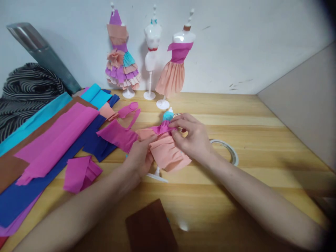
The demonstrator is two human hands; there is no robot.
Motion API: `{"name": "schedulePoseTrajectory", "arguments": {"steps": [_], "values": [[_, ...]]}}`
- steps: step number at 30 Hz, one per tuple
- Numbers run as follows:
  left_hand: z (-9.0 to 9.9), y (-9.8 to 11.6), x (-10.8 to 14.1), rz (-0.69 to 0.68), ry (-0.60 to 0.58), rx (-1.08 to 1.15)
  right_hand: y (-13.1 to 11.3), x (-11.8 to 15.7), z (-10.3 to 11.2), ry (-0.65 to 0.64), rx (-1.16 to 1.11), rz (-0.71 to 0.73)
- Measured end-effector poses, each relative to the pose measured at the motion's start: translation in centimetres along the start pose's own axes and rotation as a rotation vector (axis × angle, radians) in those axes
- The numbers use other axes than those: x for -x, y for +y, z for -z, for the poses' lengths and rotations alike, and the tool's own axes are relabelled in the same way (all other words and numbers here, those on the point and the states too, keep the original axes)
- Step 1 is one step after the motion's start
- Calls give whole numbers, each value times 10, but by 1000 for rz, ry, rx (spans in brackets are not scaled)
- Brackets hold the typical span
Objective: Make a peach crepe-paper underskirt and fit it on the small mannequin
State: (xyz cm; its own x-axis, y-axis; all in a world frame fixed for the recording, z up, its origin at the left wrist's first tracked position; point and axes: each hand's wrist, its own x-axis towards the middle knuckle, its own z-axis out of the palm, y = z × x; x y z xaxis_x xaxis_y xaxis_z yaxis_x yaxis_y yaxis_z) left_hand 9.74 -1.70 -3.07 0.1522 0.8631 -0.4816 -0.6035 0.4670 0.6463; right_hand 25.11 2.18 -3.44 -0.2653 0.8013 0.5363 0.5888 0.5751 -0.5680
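A small white dress-form mannequin stand (157, 176) leans on the table, with turquoise paper (168, 115) at its top. Around its body are a pleated peach crepe-paper skirt (169, 152) and a band of magenta crepe paper (163, 128) at the waist. My left hand (140, 155) grips the skirt's left side, thumb on top. Fingers closed, my right hand (193, 136) pinches the magenta band's right end near the waist. Some fingertips are hidden behind the paper. A cut magenta crepe-paper piece (122, 136) lies just left of my left hand.
Three mannequins stand along the wall: a ruffled one (122, 66), a mostly bare one (153, 38), and one in magenta and peach (178, 59). Crepe-paper sheets (60, 136) cover the left. A tape roll (233, 154) lies right; a dark brown piece (151, 227) is in front.
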Motion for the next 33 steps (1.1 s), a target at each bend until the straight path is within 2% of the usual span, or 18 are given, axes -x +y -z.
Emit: {"name": "schedulePoseTrajectory", "arguments": {"steps": [2, 6, 9, 11, 16, 20, 22, 25, 28, 30, 33], "values": [[-1, -2, 0, -24, 19, -16, -1, -3, -2, -1, -21, -62], [-1, -3, -1, -42, 58, -31, -3, -7, -3, -47, -56, -59], [-1, -3, 0, -36, 40, -40, -4, -8, -2, -46, -159, -231], [0, -2, 1, -18, 60, -27, -4, -9, 1, -95, -260, -331], [1, -3, 1, -33, 69, 36, -3, -14, 10, -237, -423, -436], [1, -3, 0, -65, 46, 12, -2, -14, 15, -281, -548, -568], [2, -4, -1, -77, 53, -4, -3, -12, 17, -300, -546, -580], [1, -3, 1, -78, 20, -6, -5, -12, 19, -287, -400, -413], [0, -2, 3, -103, -10, 12, -9, -15, 20, -294, -194, -73], [-2, 0, 4, -119, -43, 19, -12, -20, 19, -350, -84, 103], [-3, 0, 3, -108, -81, 27, -15, -28, 14, -463, 89, 215]]}}
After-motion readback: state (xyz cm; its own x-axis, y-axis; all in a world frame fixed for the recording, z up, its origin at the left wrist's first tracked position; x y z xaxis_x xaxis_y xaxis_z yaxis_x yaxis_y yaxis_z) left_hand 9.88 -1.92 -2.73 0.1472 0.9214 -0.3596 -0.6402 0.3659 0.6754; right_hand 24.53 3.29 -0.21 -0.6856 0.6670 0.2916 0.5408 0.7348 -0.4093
